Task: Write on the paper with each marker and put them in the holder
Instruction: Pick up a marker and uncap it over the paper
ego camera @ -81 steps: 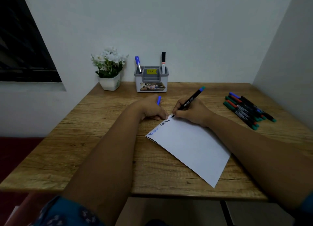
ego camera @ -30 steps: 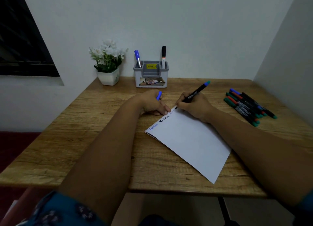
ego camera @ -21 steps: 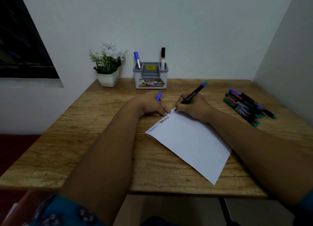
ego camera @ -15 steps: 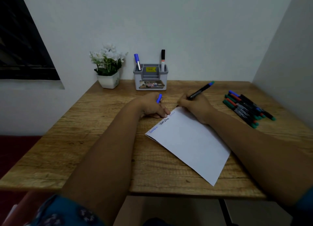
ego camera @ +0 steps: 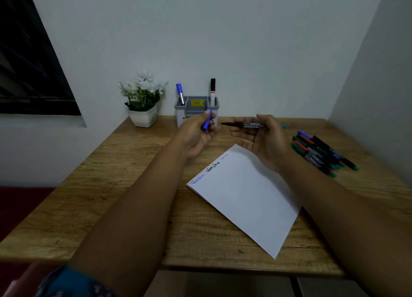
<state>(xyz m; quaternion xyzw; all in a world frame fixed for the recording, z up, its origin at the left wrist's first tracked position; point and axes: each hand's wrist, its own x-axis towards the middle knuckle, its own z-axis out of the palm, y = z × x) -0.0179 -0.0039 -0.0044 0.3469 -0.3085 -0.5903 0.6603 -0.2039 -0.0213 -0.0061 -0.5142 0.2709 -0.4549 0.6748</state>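
Your right hand holds the marker level above the table, tip toward the blue cap pinched in your left hand. Both hands are raised beyond the paper, which bears three written words. Behind stands the holder with two markers; spare markers lie right.

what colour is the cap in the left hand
Blue. The cap shows best in the head view, held in the left hand in front of the grey holder.
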